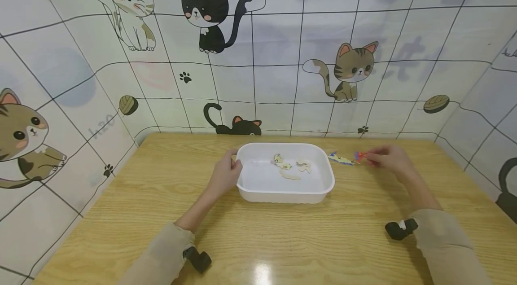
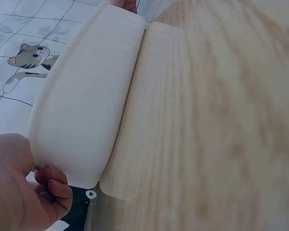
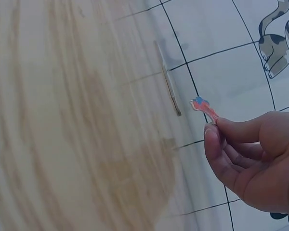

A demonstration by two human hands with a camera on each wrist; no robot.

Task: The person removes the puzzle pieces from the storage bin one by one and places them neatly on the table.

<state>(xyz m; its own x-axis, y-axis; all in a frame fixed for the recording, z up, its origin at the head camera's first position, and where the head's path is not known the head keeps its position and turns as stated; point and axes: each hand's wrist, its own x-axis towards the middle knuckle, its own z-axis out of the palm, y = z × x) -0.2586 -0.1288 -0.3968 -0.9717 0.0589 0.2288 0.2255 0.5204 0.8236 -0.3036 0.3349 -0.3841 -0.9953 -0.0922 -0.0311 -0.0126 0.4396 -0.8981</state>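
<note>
A white plastic tray (image 1: pixel 286 197) stands on the table, with several thin, pale yellow cut-out pieces (image 1: pixel 290 175) lying in it. My left hand (image 1: pixel 225 169) grips the tray's left end; its curled fingers (image 2: pixel 59 188) show at the tray's corner in the left wrist view. Off to the right of the tray, my right hand (image 1: pixel 389 159) pinches a small flat red and blue piece (image 3: pixel 205 108) between thumb and fingertips. Between the tray and that hand lies a long, thin yellow and blue piece (image 1: pixel 341 159), seen nearly edge-on in the right wrist view.
The wooden table (image 1: pixel 258 226) ends at the back against a white sheet with a grid and cartoon cats (image 1: pixel 206 11). More of this sheet hangs at the left and right. Each sleeve has a small black device (image 1: pixel 198 260) at the cuff.
</note>
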